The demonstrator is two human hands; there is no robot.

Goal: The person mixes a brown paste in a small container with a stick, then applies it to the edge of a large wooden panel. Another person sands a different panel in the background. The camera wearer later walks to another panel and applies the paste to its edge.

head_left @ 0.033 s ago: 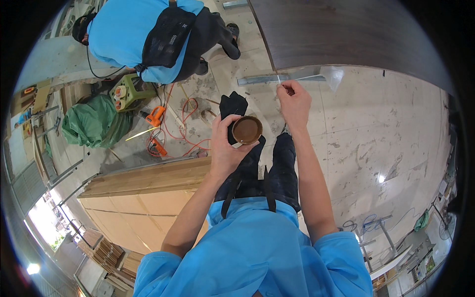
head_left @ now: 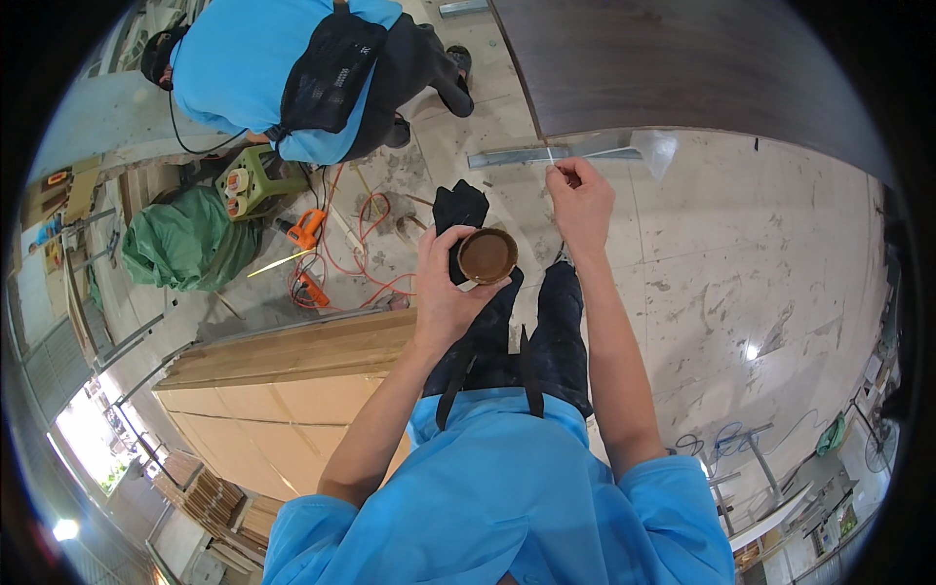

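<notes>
In front of my body, my left hand [head_left: 446, 278] grips a small round cup [head_left: 487, 255] by its side. Its open top faces up, showing brown liquid inside. Farther forward and to the right, my right hand [head_left: 583, 205] pinches a thin pale stick [head_left: 549, 153], perhaps a fine brush; its far end is too small to make out. The stick points at the near left corner of a large dark brown board [head_left: 682, 73]. Whether it touches the board I cannot tell.
A co-worker in a blue shirt [head_left: 244, 68] bends over at the far left. On the floor lie an orange power tool [head_left: 306, 229], a red cord [head_left: 363, 255], a green bag [head_left: 190, 239] and a metal bar [head_left: 507, 158]. Long cardboard boxes [head_left: 283, 390] stand by my left arm.
</notes>
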